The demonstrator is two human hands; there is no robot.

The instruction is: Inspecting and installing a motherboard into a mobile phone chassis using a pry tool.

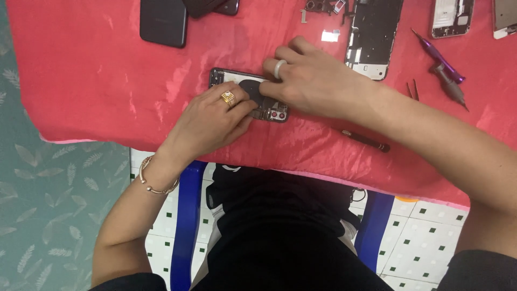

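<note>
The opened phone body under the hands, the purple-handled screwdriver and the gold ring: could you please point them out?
Opened phone body [225, 76]: head view, on its uncovered left end.
Purple-handled screwdriver [437, 56]: head view, on the purple handle.
Gold ring [228, 97]: head view, on its top, on a left-hand finger.

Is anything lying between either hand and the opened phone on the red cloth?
Nothing visible does. Both the left hand and the right hand already rest directly on the opened phone. The dark tool and the purple screwdriver lie off to the right on the red cloth, apart from it.
</note>
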